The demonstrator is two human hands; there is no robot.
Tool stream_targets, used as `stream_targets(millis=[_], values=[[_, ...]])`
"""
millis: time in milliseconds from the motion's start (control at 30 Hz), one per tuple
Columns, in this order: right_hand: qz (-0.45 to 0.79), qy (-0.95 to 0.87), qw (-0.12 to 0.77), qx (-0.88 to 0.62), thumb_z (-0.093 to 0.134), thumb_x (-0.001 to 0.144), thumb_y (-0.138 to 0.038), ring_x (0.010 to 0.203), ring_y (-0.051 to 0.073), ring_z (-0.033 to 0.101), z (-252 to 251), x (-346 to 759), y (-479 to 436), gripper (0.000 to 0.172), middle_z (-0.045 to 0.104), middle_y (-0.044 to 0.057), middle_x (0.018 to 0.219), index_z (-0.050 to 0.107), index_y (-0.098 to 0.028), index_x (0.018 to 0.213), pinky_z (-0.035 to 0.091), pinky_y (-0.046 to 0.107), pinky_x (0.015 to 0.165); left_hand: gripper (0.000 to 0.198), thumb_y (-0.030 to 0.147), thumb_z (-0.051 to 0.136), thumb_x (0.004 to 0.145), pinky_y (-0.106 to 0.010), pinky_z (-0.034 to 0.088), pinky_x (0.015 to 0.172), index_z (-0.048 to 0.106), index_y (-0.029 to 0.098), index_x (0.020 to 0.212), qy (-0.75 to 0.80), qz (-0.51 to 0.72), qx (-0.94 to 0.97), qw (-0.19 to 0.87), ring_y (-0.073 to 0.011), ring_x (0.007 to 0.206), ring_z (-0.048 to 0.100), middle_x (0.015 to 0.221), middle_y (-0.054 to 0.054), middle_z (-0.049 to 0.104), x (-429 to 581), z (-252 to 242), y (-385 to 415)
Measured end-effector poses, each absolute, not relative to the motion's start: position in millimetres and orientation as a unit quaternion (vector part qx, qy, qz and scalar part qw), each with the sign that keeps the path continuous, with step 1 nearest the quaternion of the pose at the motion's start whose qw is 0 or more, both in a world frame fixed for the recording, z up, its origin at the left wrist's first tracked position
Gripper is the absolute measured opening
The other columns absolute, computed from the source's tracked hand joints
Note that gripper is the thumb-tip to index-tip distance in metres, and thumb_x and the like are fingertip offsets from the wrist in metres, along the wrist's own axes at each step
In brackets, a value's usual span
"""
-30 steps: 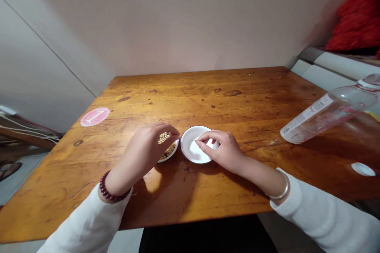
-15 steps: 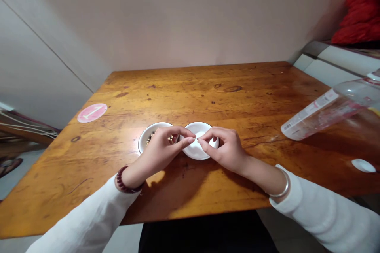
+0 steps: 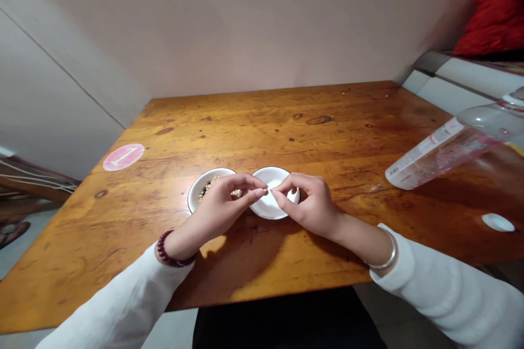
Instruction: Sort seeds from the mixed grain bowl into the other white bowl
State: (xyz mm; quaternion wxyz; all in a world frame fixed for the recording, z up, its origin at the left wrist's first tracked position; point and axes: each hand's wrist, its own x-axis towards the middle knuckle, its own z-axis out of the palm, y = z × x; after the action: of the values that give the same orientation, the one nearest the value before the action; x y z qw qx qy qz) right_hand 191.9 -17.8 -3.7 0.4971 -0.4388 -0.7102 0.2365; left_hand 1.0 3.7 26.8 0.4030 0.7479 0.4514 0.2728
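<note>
My left hand (image 3: pixel 223 202) pinches a small yellowish bead-like piece (image 3: pixel 266 191) between thumb and forefinger. Facing it, my right hand (image 3: pixel 307 199) has thumb and forefinger closed together; anything between them is too small to make out. The fingertips nearly meet above a white bowl (image 3: pixel 270 210), whose inside looks white where it shows. Partly behind my left hand stands another white bowl (image 3: pixel 194 188). It holds many small round yellowish and dark pieces (image 3: pixel 207 187), whose exact kind I cannot tell.
On the wooden table (image 3: pixel 245 131), a pink round sticker (image 3: pixel 123 157) marked 1 is at the left. A large clear plastic bottle (image 3: pixel 442 150) lies on its side at the right, near a white cap (image 3: pixel 498 222). Red fabric (image 3: pixel 491 16) is in the far right corner.
The yellowish piece at my left fingertips shows more plainly, and a slightly wider gap separates it from my right fingertips. The whole view has shifted a little.
</note>
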Motion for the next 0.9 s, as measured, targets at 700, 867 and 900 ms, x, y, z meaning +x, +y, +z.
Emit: stream_targets(millis=[700,867,900], values=[[0.241,-0.726,0.477,-0.433,0.063,0.08,-0.023,0.064,0.013,0.063,-6.8,192.4,-15.5,0.011,0.071,0.001,0.071,0.068,-0.02,0.07,0.047,0.025,0.063,0.027,0.043,0.061,0.084,-0.024,0.048,0.064,0.07,0.019,0.089,0.452,0.281,0.746,0.4,-0.0147,0.076,0.061,0.085,-0.003,0.069,1.1,23.7,4.7],[0.264,-0.721,0.475,-0.429,0.069,0.079,-0.028,0.075,0.015,0.068,-12.3,193.5,-14.0,0.008,0.075,0.001,0.084,0.074,-0.023,0.083,0.05,0.025,0.069,0.027,0.045,0.061,0.082,-0.022,0.045,0.059,0.07,0.019,0.086,0.466,0.28,0.757,0.362,-0.0129,0.071,0.059,0.082,-0.002,0.069,0.0,23.1,5.3],[0.27,-0.719,0.474,-0.431,0.07,0.078,-0.028,0.076,0.016,0.069,-13.4,193.8,-13.8,0.009,0.075,0.001,0.085,0.075,-0.024,0.084,0.051,0.025,0.069,0.027,0.045,0.061,0.082,-0.022,0.044,0.058,0.07,0.019,0.086,0.467,0.281,0.758,0.358,-0.0125,0.069,0.058,0.081,-0.002,0.068,-0.1,23.0,5.4]])
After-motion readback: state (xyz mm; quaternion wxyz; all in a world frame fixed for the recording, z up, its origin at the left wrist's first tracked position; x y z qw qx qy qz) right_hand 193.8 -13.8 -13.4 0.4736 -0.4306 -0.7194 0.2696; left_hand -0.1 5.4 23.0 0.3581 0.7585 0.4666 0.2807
